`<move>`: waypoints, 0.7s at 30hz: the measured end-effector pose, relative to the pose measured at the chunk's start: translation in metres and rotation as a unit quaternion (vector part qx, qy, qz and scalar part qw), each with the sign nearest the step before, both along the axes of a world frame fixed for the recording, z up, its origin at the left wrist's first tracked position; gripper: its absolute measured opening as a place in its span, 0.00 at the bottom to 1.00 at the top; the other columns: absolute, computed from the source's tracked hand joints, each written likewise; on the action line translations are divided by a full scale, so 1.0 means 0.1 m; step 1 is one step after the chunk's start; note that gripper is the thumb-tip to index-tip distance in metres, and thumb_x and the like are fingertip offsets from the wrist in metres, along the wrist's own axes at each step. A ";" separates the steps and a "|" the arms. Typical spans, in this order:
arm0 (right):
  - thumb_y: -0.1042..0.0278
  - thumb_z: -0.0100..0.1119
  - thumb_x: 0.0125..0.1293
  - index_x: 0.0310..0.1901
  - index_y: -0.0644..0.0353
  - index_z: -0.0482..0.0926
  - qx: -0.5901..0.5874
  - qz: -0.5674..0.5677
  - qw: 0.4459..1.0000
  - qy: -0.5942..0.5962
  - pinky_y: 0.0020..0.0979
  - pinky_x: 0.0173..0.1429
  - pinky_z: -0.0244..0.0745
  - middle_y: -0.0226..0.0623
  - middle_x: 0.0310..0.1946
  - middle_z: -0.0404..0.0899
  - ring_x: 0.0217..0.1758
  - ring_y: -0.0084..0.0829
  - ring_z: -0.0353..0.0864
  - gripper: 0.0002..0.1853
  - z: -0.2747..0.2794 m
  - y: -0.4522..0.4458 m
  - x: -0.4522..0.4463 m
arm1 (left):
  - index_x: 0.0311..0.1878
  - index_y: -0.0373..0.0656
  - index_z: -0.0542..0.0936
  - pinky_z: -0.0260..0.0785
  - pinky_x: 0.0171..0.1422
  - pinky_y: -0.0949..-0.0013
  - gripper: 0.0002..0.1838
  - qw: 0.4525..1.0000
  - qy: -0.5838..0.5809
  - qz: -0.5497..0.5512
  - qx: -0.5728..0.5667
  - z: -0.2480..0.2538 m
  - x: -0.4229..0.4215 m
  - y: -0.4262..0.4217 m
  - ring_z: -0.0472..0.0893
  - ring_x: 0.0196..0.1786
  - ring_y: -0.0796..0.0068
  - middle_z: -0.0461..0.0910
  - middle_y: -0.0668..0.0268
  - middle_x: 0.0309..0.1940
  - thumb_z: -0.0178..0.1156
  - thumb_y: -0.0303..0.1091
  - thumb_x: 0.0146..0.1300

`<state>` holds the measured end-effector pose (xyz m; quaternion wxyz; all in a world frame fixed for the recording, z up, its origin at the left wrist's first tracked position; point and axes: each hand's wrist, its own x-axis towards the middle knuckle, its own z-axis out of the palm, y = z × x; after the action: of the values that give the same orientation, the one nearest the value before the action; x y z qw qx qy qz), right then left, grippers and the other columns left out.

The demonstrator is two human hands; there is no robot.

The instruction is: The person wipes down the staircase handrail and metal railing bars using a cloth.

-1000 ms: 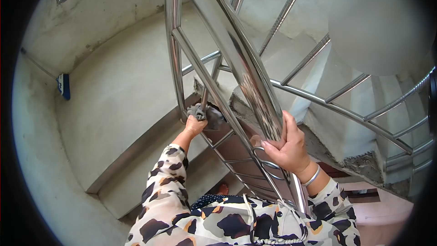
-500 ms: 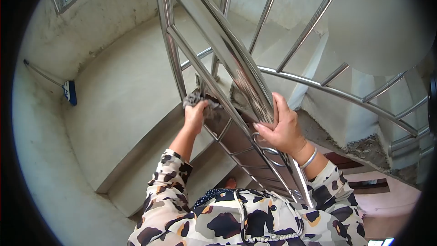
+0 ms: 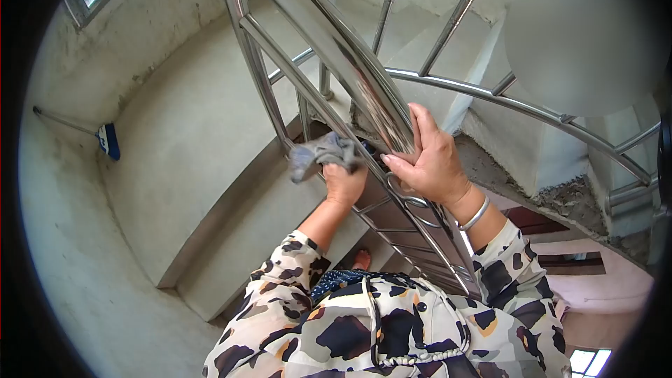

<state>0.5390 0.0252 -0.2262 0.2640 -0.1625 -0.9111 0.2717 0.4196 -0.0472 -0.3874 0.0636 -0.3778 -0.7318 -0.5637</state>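
Note:
A crumpled grey cloth (image 3: 322, 155), slightly blurred, is in my left hand (image 3: 344, 183), beside the lower bars of a shiny metal railing. The thick curved handrail (image 3: 357, 63) slopes down from the upper left toward me. My right hand (image 3: 435, 164), with a silver bangle on its wrist, grips this handrail, thumb on the near side and fingers over the far side. Thinner bars and metal rings run below the rail between my arms.
Concrete steps (image 3: 245, 234) curve round on the left, below a wide landing (image 3: 175, 112). A blue and white broom (image 3: 108, 141) leans by the left wall. More railing bars (image 3: 462, 87) and rough-edged steps are on the right. One foot (image 3: 362, 260) shows below.
My left hand and the cloth have moved right, away from the post at the landing's edge. My right hand still holds the handrail and appears higher in view.

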 end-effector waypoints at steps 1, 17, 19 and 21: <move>0.73 0.65 0.45 0.55 0.70 0.59 -0.014 -0.003 1.000 -0.003 0.28 0.47 0.73 0.53 0.40 0.75 0.42 0.37 0.79 0.35 -0.01 0.00 0.00 | 0.45 0.40 0.73 0.67 0.44 0.63 0.20 0.986 0.161 0.049 -0.023 -0.02 0.02 0.00 0.76 0.40 0.60 0.75 0.58 0.39 0.58 0.26 0.43; 0.66 0.65 0.44 0.54 0.69 0.60 0.017 -0.011 0.999 0.028 0.38 0.46 0.72 0.55 0.41 0.74 0.43 0.51 0.76 0.35 -0.04 -0.01 0.03 | 0.36 0.37 0.78 0.69 0.43 0.70 0.17 0.987 -0.074 -0.144 -0.020 0.05 -0.05 -0.20 0.76 0.37 0.74 0.78 0.64 0.34 0.68 0.27 0.39; 0.66 0.65 0.44 0.54 0.70 0.60 0.013 -0.005 0.999 0.030 0.38 0.46 0.72 0.56 0.42 0.74 0.43 0.51 0.76 0.36 -0.03 0.00 0.03 | 0.37 0.39 0.79 0.69 0.43 0.71 0.18 0.996 -0.003 -0.087 -0.020 0.09 -0.10 -0.19 0.75 0.36 0.77 0.79 0.65 0.33 0.70 0.28 0.39; 0.67 0.65 0.44 0.54 0.70 0.60 0.021 0.003 0.999 0.043 0.37 0.46 0.72 0.57 0.41 0.74 0.42 0.51 0.76 0.36 -0.05 0.02 0.00 | 0.38 0.39 0.79 0.69 0.43 0.71 0.18 0.981 -0.101 -0.140 -0.087 0.01 -0.21 -0.19 0.75 0.35 0.78 0.80 0.66 0.32 0.71 0.30 0.40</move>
<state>0.5388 0.0274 -0.2314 0.3049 -0.1423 -0.9050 0.2602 0.3990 -0.0661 -0.3864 -0.1231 -0.4221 -0.7202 -0.5367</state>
